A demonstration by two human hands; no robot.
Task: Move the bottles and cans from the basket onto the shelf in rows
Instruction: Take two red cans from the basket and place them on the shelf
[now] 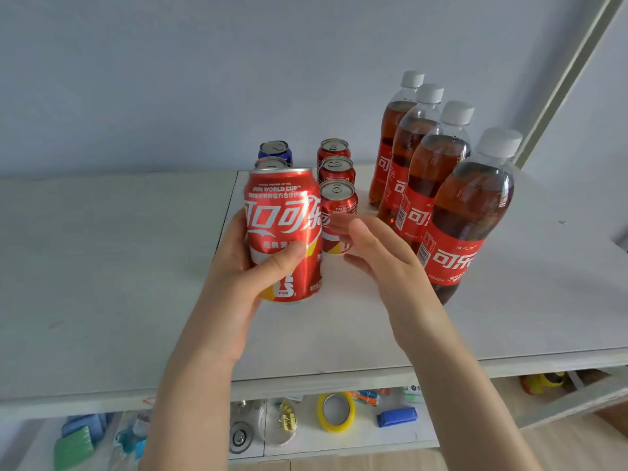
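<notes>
1. Head view, hands. The left hand [238, 266] grips a red can [283, 232], thumb across the label and fingers round the far side. The right hand [373, 253] is loosely spread and holds nothing. Its fingertips lie just in front of the nearest can of the middle row (blur hides whether they touch it).
2. Head view, held thing. The red can is upright in the grip, low over the shelf [102, 266]. Whether its base rests on the board cannot be told.
3. Head view, beyond the left hand. Directly behind the held can sits a silver-topped can [270, 163], and behind that a blue can [275, 151], in single file.
4. Head view, beyond and beside the right hand. Past the fingertips three red cans [336, 195] stand in a file. On the hand's outer side four cola bottles [441, 185] with white caps form a longer file.
5. Head view, progress (a judgement). Nine containers are already placed in three rows. The held can looks set to become the third in the row ahead of the left hand. The basket is out of view, so what remains cannot be counted.
6. Head view, below the wrists. A lower shelf holds a yellow tape roll [335, 411] and small oddments.
</notes>
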